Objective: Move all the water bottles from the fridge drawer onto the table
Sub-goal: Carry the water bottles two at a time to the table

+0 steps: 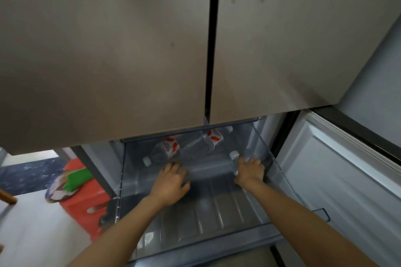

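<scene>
The clear fridge drawer (pixel 217 206) is pulled out below the closed upper doors. Inside it, a water bottle (pixel 165 151) with a red-white label and a white cap lies at the back left. A second labelled bottle (pixel 208 140) lies behind it, partly under the door edge. My left hand (pixel 172 183) curls over a clear bottle (pixel 186 176) on the drawer floor, which it mostly hides. My right hand (pixel 249 171) grips another bottle just below its white cap (pixel 234 155) near the drawer's right wall.
The beige upper fridge doors (pixel 130 50) hang over the back of the drawer. An open white door panel (pixel 336 169) stands to the right. A red stool (pixel 86 193) with a plate and a green item on it sits on the floor at left.
</scene>
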Demonstrator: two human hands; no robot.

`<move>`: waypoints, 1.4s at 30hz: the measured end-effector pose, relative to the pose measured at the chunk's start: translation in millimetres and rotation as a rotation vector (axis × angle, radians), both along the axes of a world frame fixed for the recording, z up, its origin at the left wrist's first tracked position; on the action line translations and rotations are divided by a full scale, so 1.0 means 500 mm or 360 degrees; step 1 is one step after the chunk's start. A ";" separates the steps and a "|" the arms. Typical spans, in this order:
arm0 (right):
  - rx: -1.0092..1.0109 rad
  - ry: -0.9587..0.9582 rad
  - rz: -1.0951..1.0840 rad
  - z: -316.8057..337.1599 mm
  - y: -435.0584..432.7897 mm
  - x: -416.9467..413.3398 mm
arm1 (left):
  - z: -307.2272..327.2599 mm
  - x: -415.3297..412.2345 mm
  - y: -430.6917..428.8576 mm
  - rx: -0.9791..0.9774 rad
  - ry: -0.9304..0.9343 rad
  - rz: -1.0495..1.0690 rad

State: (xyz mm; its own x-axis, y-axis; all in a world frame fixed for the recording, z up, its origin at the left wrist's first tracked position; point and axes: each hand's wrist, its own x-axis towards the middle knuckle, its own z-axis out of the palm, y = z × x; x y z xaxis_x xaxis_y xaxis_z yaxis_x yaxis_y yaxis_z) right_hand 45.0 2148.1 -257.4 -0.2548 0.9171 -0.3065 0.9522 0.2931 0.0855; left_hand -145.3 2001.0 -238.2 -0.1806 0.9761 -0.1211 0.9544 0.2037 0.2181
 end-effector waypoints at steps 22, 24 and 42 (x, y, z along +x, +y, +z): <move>-0.0009 0.1534 -0.0200 0.132 -0.109 0.155 | -0.012 0.029 0.168 -0.0241 0.0273 -0.0016; -0.0012 0.1561 -0.0243 0.124 -0.105 0.163 | -0.011 0.039 0.194 -0.0321 0.0221 0.0121; -0.0011 0.1593 -0.0351 0.114 -0.099 0.155 | -0.025 0.078 0.227 -0.0270 -0.0015 0.0500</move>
